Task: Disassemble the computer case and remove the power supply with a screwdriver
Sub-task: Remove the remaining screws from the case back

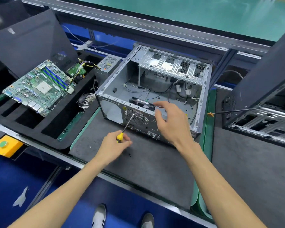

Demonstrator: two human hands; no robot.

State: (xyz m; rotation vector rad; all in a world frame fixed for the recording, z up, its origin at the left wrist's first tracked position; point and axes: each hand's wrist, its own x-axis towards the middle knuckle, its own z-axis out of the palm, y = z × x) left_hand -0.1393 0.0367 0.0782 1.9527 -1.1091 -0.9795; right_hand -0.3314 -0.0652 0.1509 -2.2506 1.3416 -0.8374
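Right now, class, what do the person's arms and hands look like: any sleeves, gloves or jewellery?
Both forearms are bare, with no sleeves in view. The left hand and right hand wear no gloves; no rings, watch or wristband are visible.

Computer case (202, 89): bare silver-grey metal, perforated mesh pattern on near fan grille (136, 118); black fan (142, 103) inside behind grille. Screwdriver (124, 129): yellow handle with black band, silver shaft. Motherboard (39, 87) at left: green board, blue and green parallel memory slots, white square socket at centre. Foam tray (59, 134) under motherboard: black. Power supply (108, 65) far left of case: grey, fine mesh top, yellow and black wires. Work mat (146, 165): dark grey, green edging. Button box (6, 145) near left: yellow with green button. Floor (39, 186): blue. Shoes (99, 216): grey with white stripes. Far surface (187, 12): teal green.
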